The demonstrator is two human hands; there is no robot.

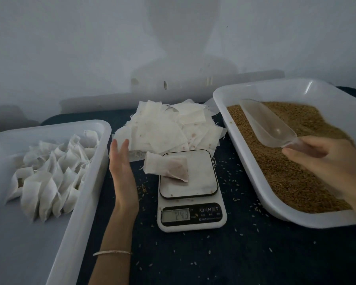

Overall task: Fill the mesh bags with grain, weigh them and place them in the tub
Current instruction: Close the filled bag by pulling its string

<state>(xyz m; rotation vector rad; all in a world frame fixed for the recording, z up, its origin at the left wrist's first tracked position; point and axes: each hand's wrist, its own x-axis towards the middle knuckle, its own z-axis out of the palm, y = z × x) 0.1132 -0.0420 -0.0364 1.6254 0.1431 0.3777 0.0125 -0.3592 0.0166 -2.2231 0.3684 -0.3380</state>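
A filled white mesh bag (167,167) lies on the platform of a white kitchen scale (190,194), whose display reads 243. My left hand (121,173) hovers just left of the bag with straight fingers, holding nothing. My right hand (325,161) grips the handle of a clear plastic scoop (267,124) over the brown grain (292,161) in the white tub (234,112) on the right. The scoop looks empty. The white tub (86,192) on the left holds several filled bags (51,177).
A heap of empty mesh bags (169,128) lies behind the scale. Loose grains are scattered over the dark tabletop (214,260). A pale wall rises directly behind the table.
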